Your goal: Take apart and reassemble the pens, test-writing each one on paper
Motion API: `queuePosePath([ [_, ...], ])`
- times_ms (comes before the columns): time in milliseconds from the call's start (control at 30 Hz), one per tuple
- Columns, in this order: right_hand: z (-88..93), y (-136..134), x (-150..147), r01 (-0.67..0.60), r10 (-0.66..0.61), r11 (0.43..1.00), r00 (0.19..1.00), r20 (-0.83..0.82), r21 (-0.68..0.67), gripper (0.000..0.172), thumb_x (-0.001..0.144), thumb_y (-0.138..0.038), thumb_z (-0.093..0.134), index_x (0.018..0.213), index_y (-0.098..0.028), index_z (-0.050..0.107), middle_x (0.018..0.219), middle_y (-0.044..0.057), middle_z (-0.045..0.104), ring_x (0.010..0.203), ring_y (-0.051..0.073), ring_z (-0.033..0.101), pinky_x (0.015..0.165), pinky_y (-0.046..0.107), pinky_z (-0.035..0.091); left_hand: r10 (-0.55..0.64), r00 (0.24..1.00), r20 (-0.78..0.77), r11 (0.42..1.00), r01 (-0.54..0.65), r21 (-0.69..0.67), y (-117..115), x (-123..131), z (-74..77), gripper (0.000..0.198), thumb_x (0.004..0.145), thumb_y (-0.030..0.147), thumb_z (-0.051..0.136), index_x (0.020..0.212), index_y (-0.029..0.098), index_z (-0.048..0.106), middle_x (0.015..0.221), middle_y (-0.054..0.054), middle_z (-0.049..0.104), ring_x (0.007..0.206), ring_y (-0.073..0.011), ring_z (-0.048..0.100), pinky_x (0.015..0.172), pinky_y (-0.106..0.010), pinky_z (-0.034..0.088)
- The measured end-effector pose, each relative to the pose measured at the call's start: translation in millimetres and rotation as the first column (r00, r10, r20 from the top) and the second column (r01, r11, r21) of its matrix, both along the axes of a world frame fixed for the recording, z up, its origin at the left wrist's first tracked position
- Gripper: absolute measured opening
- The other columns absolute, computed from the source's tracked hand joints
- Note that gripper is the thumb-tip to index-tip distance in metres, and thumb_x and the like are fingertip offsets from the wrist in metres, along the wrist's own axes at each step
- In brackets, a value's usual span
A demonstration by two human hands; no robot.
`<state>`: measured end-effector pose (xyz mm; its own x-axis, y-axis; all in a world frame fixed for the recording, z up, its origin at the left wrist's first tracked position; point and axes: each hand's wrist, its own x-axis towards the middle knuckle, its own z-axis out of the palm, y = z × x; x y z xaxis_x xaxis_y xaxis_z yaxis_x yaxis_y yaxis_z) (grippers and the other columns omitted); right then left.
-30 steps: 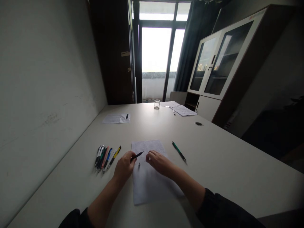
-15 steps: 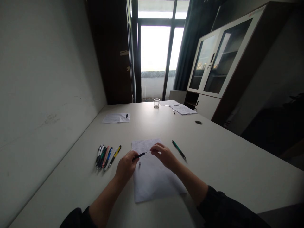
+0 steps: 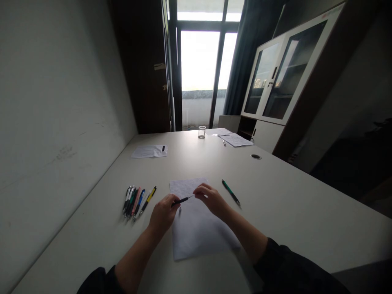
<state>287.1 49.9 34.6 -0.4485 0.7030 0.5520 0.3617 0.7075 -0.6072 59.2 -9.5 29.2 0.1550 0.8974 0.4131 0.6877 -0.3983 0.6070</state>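
Note:
My left hand (image 3: 163, 210) grips a dark pen (image 3: 183, 200) over the paper, its thin end pointing right. At that thin end, my right hand (image 3: 210, 197) is closed in a pinch on a tiny light piece, too small to name. The piece appears to meet the pen's tip. Below the pen, a small dark pen part (image 3: 180, 210) rests on the sheet of paper (image 3: 196, 241), which has lines of writing near its top. To the right of my right hand lies a green pen (image 3: 231, 192).
Several pens (image 3: 134, 202) lie grouped on the left, a yellow and black pen (image 3: 148, 200) at their right side. Farther back are a printed sheet (image 3: 150, 151), a glass (image 3: 201, 132), stacked papers (image 3: 237, 140) and a round desk hole (image 3: 256, 157). A wall (image 3: 61, 122) borders the left.
The pen's thin end and the tiny piece in my right hand have come together; a small gap showed between them before. The hands otherwise stay in place.

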Motion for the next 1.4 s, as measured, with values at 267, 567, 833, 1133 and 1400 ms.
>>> queuePosePath([
  [267, 1.7, 1, 2, -0.007, 0.007, 1.000, 1.000, -0.002, 0.003, 0.007, 0.092, -0.021, 0.060, 0.094, -0.021, 0.067, 0.094, 0.005, 0.065, 0.084, 0.017, 0.062, 0.078, 0.030, 0.050, -0.001, 1.000, -0.002, 1.000, 0.001, 0.008, 0, 0, -0.3, 0.013, 0.084, 0.012, 0.058, 0.090, 0.022, 0.060, 0.088, -0.002, 0.066, 0.079, -0.0172, 0.064, 0.070, -0.025, 0.048],
  [567, -1.8, 2, 1, -0.032, 0.032, 0.999, 0.999, -0.001, -0.016, 0.007, 0.092, -0.022, 0.060, 0.094, -0.021, 0.067, 0.092, 0.005, 0.066, 0.082, 0.017, 0.063, 0.076, 0.029, 0.051, -0.011, 1.000, -0.004, 1.000, 0.011, -0.002, 1, -1, -1.3, 0.014, 0.084, 0.012, 0.057, 0.092, 0.023, 0.060, 0.088, -0.002, 0.066, 0.081, -0.0173, 0.064, 0.070, -0.025, 0.048],
  [833, -3.1, -1, -1, -0.046, 0.047, 0.998, 0.999, 0.019, -0.049, 0.005, 0.089, -0.021, 0.063, 0.093, -0.021, 0.067, 0.091, 0.004, 0.066, 0.080, 0.015, 0.063, 0.074, 0.027, 0.050, -0.033, 0.999, -0.033, 0.999, 0.032, -0.014, 0, 1, 0.8, 0.015, 0.084, 0.011, 0.058, 0.091, 0.023, 0.060, 0.089, -0.001, 0.066, 0.081, -0.0172, 0.063, 0.072, -0.024, 0.047],
  [1133, -5.9, -3, -4, -0.057, 0.059, 0.997, 0.998, 0.024, -0.060, 0.007, 0.089, -0.024, 0.065, 0.093, -0.020, 0.068, 0.089, 0.004, 0.067, 0.077, 0.015, 0.062, 0.072, 0.026, 0.050, -0.041, 0.997, -0.067, 0.999, 0.041, 0.002, 0, 2, 1.6, 0.013, 0.084, 0.011, 0.059, 0.088, 0.023, 0.060, 0.087, -0.001, 0.066, 0.079, -0.0167, 0.062, 0.071, -0.024, 0.044],
  [1400, -0.2, -11, -8, -0.048, 0.049, 0.994, 0.999, 0.006, -0.095, 0.011, 0.089, -0.030, 0.065, 0.093, -0.020, 0.068, 0.086, 0.003, 0.069, 0.075, 0.015, 0.063, 0.072, 0.027, 0.052, -0.066, 0.994, -0.086, 0.998, 0.066, 0.004, -2, 4, 3.6, 0.012, 0.085, 0.012, 0.058, 0.088, 0.023, 0.061, 0.087, -0.002, 0.066, 0.078, -0.0180, 0.062, 0.070, -0.026, 0.046],
])
